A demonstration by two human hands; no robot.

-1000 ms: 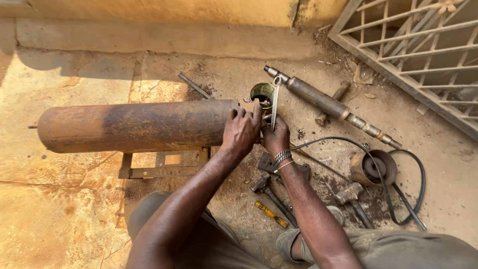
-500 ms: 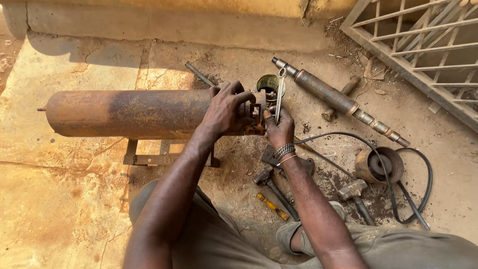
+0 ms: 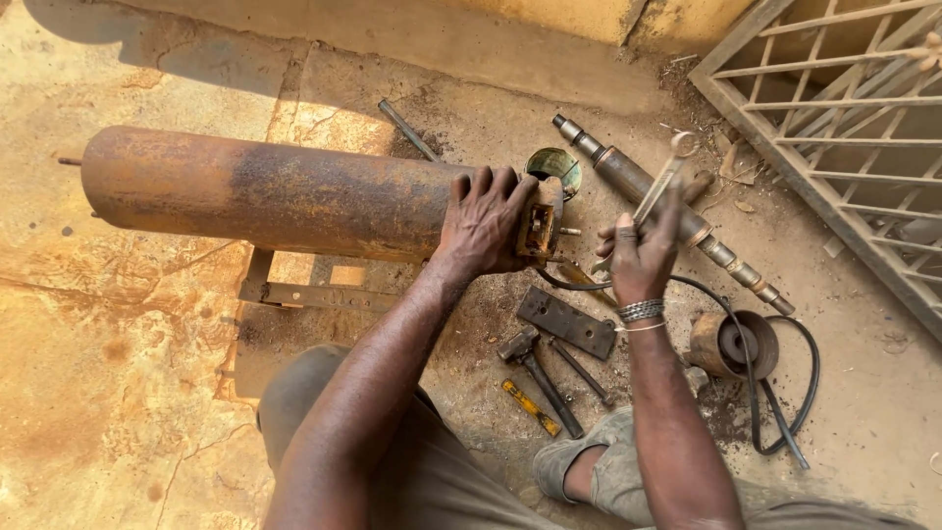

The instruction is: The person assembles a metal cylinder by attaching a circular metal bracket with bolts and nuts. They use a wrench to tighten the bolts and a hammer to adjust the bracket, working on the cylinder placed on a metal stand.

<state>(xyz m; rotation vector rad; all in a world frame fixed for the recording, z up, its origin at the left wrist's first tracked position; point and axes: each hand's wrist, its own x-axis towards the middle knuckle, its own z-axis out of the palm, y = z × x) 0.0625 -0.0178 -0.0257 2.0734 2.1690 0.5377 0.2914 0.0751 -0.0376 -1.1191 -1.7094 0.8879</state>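
Right hand (image 3: 643,257) has lifted off the end of the rusty cylinder (image 3: 265,194) since half a second ago; it now sits to the right, fingers closed on a spanner (image 3: 659,184) held upright. Left hand (image 3: 486,221) has stayed spread over the cylinder's right end, gripping beside the end fitting (image 3: 540,228). Cylinder lies horizontal on a metal stand (image 3: 294,292). Dusty concrete floor (image 3: 118,393): hammer (image 3: 535,365), flat plate (image 3: 567,321), long shaft (image 3: 677,211), black cable (image 3: 785,393). Metal grille (image 3: 844,128) at right.

My left hand (image 3: 486,221) grips the cylinder (image 3: 265,191) end; wrench (image 3: 659,186) in my right hand (image 3: 643,257), just right of it. Flat plate (image 3: 567,321), hammer (image 3: 535,368) below my fingers; shaft (image 3: 677,211) beyond them.
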